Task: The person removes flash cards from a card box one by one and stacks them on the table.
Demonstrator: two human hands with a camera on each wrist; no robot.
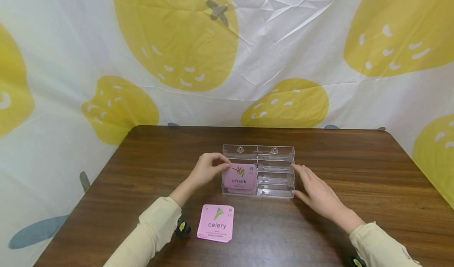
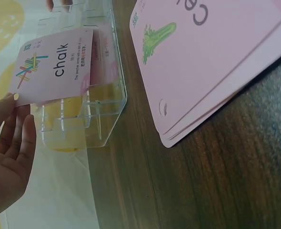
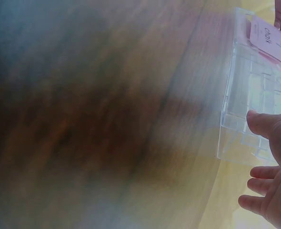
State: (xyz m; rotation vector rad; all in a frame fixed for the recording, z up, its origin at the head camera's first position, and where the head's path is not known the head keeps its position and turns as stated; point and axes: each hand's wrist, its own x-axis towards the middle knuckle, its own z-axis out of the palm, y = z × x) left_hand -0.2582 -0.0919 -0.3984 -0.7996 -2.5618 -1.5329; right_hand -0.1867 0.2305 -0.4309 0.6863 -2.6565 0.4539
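My left hand [image 1: 210,167] pinches the upper left corner of a pink "chalk" flash card [image 1: 239,177]. The card stands in the left column of a clear plastic tiered holder [image 1: 276,192], in front of which tier I cannot tell. Another pink card [image 2: 102,57] shows behind and below it in the left wrist view. My right hand [image 1: 317,192] touches the holder's right side with thumb and fingers spread straight. A stack of pink cards [image 1: 215,223] with "celery" on top lies on the table, nearer me than the holder.
The holder stands on a dark brown wooden table [image 1: 159,160]; its right column shows no cards. Behind the table hangs a white cloth [image 1: 198,105] printed with yellow fruit. Both wrists wear small black devices [image 1: 183,227].
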